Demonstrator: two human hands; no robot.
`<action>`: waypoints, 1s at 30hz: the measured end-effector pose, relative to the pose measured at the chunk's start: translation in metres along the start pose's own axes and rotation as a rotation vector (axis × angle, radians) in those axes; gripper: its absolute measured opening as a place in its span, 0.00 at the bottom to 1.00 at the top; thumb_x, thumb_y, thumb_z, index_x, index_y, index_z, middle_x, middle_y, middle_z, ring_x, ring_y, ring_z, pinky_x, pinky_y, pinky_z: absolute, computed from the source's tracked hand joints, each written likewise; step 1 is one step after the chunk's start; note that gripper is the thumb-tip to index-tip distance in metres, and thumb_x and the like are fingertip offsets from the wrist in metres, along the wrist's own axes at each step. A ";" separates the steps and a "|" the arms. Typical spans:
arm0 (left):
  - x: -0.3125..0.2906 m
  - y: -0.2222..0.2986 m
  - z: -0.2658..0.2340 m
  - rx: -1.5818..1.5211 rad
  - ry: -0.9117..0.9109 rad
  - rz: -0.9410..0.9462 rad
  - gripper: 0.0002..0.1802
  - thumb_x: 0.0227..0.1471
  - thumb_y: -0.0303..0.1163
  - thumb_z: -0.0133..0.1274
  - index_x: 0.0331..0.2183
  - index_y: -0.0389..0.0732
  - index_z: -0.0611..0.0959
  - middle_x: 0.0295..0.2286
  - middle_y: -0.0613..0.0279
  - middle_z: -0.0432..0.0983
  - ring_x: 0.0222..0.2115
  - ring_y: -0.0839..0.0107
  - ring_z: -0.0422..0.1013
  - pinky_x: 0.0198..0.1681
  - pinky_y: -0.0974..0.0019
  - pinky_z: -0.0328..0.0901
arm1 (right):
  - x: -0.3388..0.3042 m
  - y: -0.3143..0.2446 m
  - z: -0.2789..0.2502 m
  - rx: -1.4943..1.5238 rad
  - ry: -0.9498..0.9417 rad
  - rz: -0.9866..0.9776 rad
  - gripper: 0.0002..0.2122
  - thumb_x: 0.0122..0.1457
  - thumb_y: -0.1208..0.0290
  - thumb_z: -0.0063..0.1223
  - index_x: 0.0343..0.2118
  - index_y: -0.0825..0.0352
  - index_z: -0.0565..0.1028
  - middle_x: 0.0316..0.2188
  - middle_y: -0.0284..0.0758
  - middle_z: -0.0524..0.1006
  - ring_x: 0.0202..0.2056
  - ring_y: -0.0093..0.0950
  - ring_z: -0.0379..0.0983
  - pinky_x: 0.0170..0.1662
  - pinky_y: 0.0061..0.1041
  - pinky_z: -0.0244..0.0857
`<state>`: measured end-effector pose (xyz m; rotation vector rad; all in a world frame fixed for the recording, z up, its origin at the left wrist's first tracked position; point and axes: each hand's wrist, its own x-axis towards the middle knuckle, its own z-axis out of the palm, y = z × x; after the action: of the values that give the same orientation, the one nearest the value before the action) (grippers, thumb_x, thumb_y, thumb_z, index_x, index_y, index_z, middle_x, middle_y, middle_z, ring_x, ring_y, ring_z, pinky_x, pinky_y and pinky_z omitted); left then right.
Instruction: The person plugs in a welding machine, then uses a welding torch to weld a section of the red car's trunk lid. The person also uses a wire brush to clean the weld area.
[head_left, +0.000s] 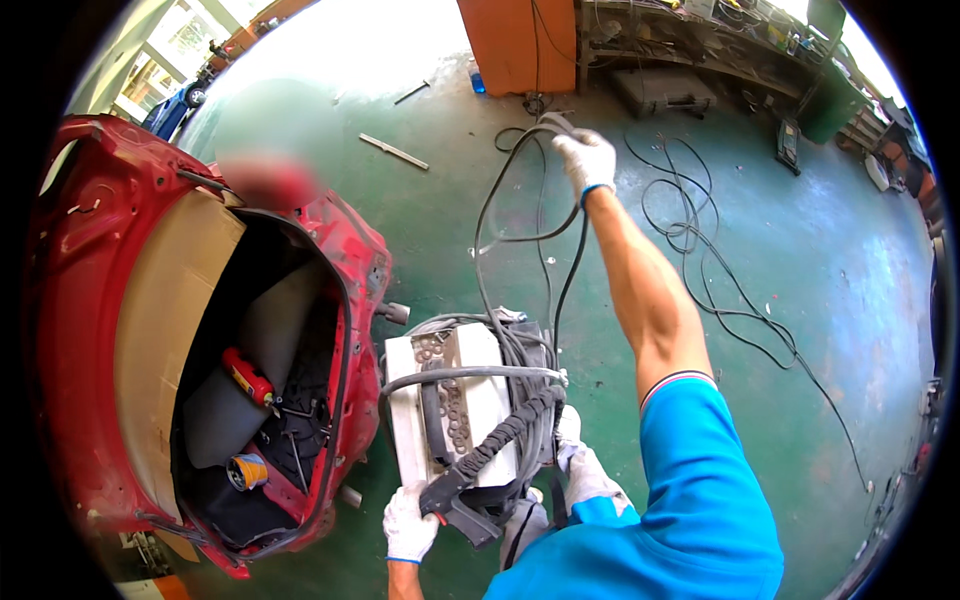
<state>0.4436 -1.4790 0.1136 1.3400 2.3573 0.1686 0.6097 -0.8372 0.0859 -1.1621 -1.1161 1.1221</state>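
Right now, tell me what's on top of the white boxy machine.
The white boxy machine carries small rings beside its black handle, with grey cables and a ruffled black sleeve lying across. Whatever those cover is hidden.

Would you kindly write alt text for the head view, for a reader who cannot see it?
A gloved right hand holds up dark cable beyond a white machine; the gloved left hand is at a black gun-shaped tool by its near edge. An open red car body on the left holds a red bottle and a tin.
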 end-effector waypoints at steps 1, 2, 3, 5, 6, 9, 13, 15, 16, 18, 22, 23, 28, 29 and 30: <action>-0.003 0.004 -0.002 0.001 0.001 -0.018 0.31 0.38 0.31 0.62 0.50 0.44 0.80 0.40 0.50 0.75 0.44 0.46 0.73 0.49 0.46 0.68 | 0.007 -0.020 -0.005 -0.044 0.095 -0.075 0.18 0.46 0.66 0.69 0.39 0.71 0.84 0.31 0.35 0.84 0.33 0.22 0.78 0.41 0.24 0.71; 0.000 0.008 -0.005 -0.001 0.016 0.013 0.31 0.38 0.31 0.62 0.50 0.44 0.79 0.40 0.50 0.75 0.43 0.46 0.73 0.48 0.46 0.68 | 0.032 -0.031 -0.018 -0.043 0.188 -0.093 0.19 0.45 0.65 0.68 0.40 0.71 0.84 0.32 0.36 0.85 0.34 0.23 0.79 0.42 0.23 0.71; -0.004 0.010 -0.004 -0.005 0.017 0.005 0.31 0.38 0.30 0.62 0.50 0.44 0.79 0.39 0.50 0.75 0.42 0.45 0.73 0.47 0.46 0.68 | 0.033 -0.061 -0.017 -0.055 0.193 -0.081 0.19 0.47 0.65 0.67 0.41 0.71 0.84 0.33 0.38 0.85 0.35 0.24 0.79 0.44 0.24 0.71; 0.005 0.017 -0.009 0.005 0.020 0.062 0.31 0.38 0.30 0.62 0.50 0.44 0.79 0.39 0.50 0.75 0.41 0.45 0.74 0.46 0.46 0.69 | 0.097 -0.069 -0.057 -0.162 0.202 -0.300 0.20 0.50 0.63 0.66 0.45 0.66 0.83 0.38 0.41 0.84 0.39 0.28 0.80 0.46 0.27 0.71; 0.003 0.023 -0.008 0.018 0.003 0.053 0.32 0.38 0.30 0.62 0.50 0.44 0.79 0.39 0.50 0.75 0.41 0.45 0.74 0.46 0.46 0.69 | 0.098 -0.083 -0.063 -0.348 0.188 -0.453 0.24 0.50 0.59 0.66 0.49 0.65 0.81 0.42 0.43 0.84 0.44 0.34 0.80 0.49 0.29 0.71; 0.006 0.051 -0.013 0.047 -0.041 0.094 0.32 0.39 0.29 0.61 0.51 0.43 0.79 0.40 0.49 0.76 0.40 0.45 0.75 0.44 0.46 0.70 | 0.092 -0.111 -0.098 -1.083 0.290 -0.190 0.27 0.55 0.50 0.60 0.52 0.66 0.78 0.43 0.50 0.82 0.51 0.44 0.78 0.53 0.34 0.71; 0.005 0.093 -0.010 0.110 -0.033 0.200 0.31 0.39 0.30 0.63 0.50 0.40 0.80 0.40 0.48 0.78 0.40 0.48 0.75 0.44 0.48 0.71 | -0.046 -0.079 -0.158 -0.521 -0.744 0.000 0.19 0.57 0.56 0.60 0.45 0.67 0.80 0.34 0.43 0.83 0.36 0.34 0.81 0.41 0.33 0.75; 0.009 0.106 -0.003 0.079 0.030 0.288 0.33 0.38 0.29 0.63 0.51 0.41 0.80 0.40 0.46 0.79 0.40 0.45 0.77 0.44 0.49 0.71 | -0.162 -0.062 -0.187 -0.514 -1.401 -0.018 0.15 0.66 0.56 0.52 0.38 0.64 0.82 0.29 0.36 0.82 0.29 0.27 0.79 0.38 0.30 0.75; 0.015 0.119 -0.001 0.116 -0.008 0.300 0.30 0.38 0.29 0.63 0.49 0.40 0.80 0.37 0.48 0.78 0.36 0.47 0.76 0.41 0.49 0.71 | -0.220 -0.054 -0.195 -0.613 -1.601 0.264 0.19 0.67 0.51 0.51 0.42 0.64 0.82 0.32 0.39 0.83 0.31 0.28 0.79 0.40 0.30 0.75; 0.026 0.150 0.003 0.221 -0.114 0.348 0.25 0.40 0.30 0.62 0.45 0.38 0.81 0.31 0.51 0.77 0.30 0.50 0.75 0.35 0.49 0.70 | -0.337 0.002 -0.226 -0.296 -1.680 0.594 0.28 0.66 0.43 0.51 0.50 0.69 0.79 0.45 0.39 0.82 0.44 0.26 0.78 0.50 0.32 0.72; 0.044 0.191 0.029 0.195 -0.207 0.621 0.12 0.54 0.32 0.52 0.41 0.39 0.81 0.29 0.52 0.76 0.28 0.52 0.75 0.32 0.49 0.68 | -0.478 0.029 -0.231 0.521 -0.843 1.243 0.17 0.60 0.67 0.64 0.49 0.70 0.77 0.40 0.43 0.82 0.38 0.36 0.82 0.39 0.39 0.79; 0.047 0.194 0.027 0.183 -0.157 0.721 0.17 0.55 0.40 0.56 0.41 0.39 0.80 0.31 0.49 0.78 0.33 0.51 0.76 0.36 0.47 0.68 | -0.484 0.028 -0.231 0.617 -0.734 1.265 0.16 0.59 0.70 0.63 0.48 0.72 0.76 0.38 0.44 0.82 0.34 0.37 0.82 0.35 0.39 0.80; 0.185 0.178 0.032 0.149 0.010 0.701 0.37 0.51 0.52 0.59 0.52 0.32 0.77 0.46 0.40 0.75 0.49 0.44 0.71 0.56 0.45 0.63 | -0.516 0.039 -0.267 0.978 -0.300 1.355 0.22 0.58 0.72 0.60 0.55 0.73 0.72 0.41 0.49 0.82 0.30 0.36 0.80 0.35 0.43 0.77; 0.201 0.173 0.027 0.261 -0.006 0.686 0.38 0.52 0.52 0.57 0.54 0.30 0.76 0.50 0.37 0.73 0.54 0.42 0.68 0.61 0.44 0.59 | -0.523 0.037 -0.278 1.024 -0.251 1.352 0.23 0.57 0.70 0.60 0.55 0.72 0.71 0.42 0.48 0.82 0.31 0.35 0.80 0.37 0.44 0.77; 0.209 0.171 0.027 0.382 -0.160 0.601 0.37 0.54 0.51 0.55 0.54 0.29 0.76 0.54 0.33 0.69 0.58 0.39 0.63 0.65 0.44 0.53 | -0.529 0.032 -0.285 1.109 -0.318 1.313 0.25 0.56 0.68 0.62 0.56 0.71 0.71 0.43 0.45 0.80 0.33 0.34 0.78 0.38 0.42 0.75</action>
<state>0.4974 -1.2152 0.0794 2.1307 1.8483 -0.2229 0.8365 -1.3887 0.0036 -0.6827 0.3628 2.5064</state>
